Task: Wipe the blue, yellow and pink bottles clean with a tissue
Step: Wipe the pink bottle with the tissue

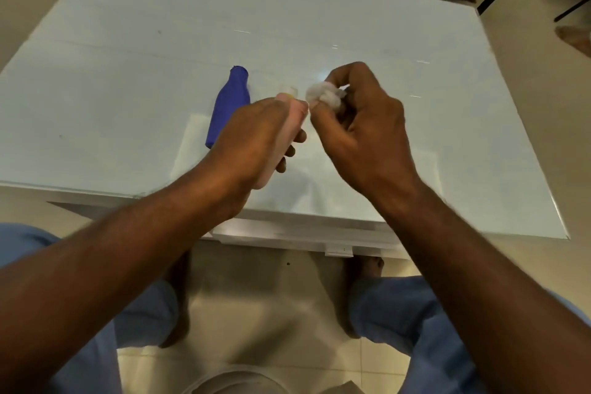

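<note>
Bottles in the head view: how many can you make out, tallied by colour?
Blue bottle, lying on the table: 1
Pink bottle, held in the left hand: 1
Yellow bottle: 0 clearly visible; only a small yellow spot shows behind the pink bottle's top, too blurred to identify
Total: 2 bottles

Both bare forearms reach forward from the lower corners and converge toward the middle. The left hand (256,134) shows its back to the camera, fingers curled round a pink bottle (287,128) held upright and tilted a little, with fingertips showing past its right side. The right hand (361,118) is raised just beside it, wrist bent, thumb and fingers pinching a crumpled tissue (323,93) close to the bottle's top.
</note>
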